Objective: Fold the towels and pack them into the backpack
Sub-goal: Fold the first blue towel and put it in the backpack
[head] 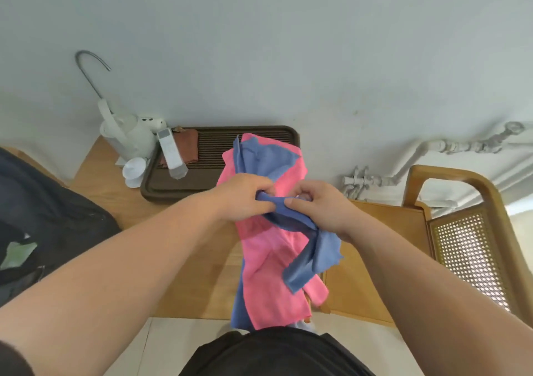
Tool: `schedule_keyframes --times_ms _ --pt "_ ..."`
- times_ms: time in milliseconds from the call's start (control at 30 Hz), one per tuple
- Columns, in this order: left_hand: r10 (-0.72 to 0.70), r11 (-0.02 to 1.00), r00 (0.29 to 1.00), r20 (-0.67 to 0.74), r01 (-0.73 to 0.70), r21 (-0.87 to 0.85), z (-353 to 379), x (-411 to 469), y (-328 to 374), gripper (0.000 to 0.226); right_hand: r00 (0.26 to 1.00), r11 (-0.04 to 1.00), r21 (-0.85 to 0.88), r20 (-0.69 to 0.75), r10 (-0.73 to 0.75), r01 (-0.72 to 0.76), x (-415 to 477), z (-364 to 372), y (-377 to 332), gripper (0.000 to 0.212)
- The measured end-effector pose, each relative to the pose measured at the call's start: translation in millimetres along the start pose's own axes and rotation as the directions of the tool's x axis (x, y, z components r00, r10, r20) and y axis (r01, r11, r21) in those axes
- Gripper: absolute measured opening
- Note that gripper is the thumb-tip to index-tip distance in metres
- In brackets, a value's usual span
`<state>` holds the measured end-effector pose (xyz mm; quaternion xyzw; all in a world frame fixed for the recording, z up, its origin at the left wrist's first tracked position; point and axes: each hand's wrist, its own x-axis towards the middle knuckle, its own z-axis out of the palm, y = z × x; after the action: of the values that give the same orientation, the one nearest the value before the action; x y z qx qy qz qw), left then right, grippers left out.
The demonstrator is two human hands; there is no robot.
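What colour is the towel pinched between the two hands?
Blue: the blue towel lies bunched over a pink towel, clearest in the head view.

A: How are the arms set?
B: Both are bare and stretched forward. The left forearm (129, 260) comes in from the lower left and the right forearm (418, 274) from the lower right. They converge at the middle.
A: And the left grip (242, 196)?
B: The back of the hand faces up. Its fingers curl down and in, bunching a fold of the blue towel (323, 254).
A: The right grip (320, 208)?
B: Close beside the left. Its thumb (294, 202) lies flat on top of the same blue fold, with the fingers curled beneath, pinching it.
A: Wrists?
B: Both roughly in line with their forearms.
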<state>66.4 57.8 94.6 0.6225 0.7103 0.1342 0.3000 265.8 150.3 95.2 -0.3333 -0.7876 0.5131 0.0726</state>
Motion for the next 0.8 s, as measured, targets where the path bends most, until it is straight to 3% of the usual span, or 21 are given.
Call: schedule_keyframes --times_ms 67,200,433,633,800 --pt "0.012 0.999 0.998 -0.055 -0.009 0.044 -11.1 -6.8 1.0 0.027 0.998 0.999 -0.048 -0.054 -0.017 0.015 -2.0 -4.8 -6.1 0.017" --pt "0.062 0.997 0.993 -0.102 -0.065 -0.030 -35.4 -28.4 -5.8 0.030 0.998 0.986 -0.166 -0.052 -0.036 0.027 -7.6 -8.8 -20.7 0.011" --pt "-0.016 0.964 0.991 -0.131 -0.020 -0.266 -77.1 -72.3 -34.2 0.016 0.995 0.959 -0.270 -0.031 -0.100 0.088 -4.8 10.8 -45.9 0.012" --pt "-0.109 0.851 0.979 -0.171 0.003 -0.526 -64.1 -109.9 -66.5 0.021 0.995 0.978 -0.205 -0.071 -0.064 0.048 -11.0 51.2 -46.5 0.025" --pt "-0.180 0.812 0.959 -0.219 0.019 -0.583 -46.1 -132.3 -101.5 0.021 0.992 0.945 -0.326 0.123 0.039 0.003 -21.1 82.1 -30.7 0.015"
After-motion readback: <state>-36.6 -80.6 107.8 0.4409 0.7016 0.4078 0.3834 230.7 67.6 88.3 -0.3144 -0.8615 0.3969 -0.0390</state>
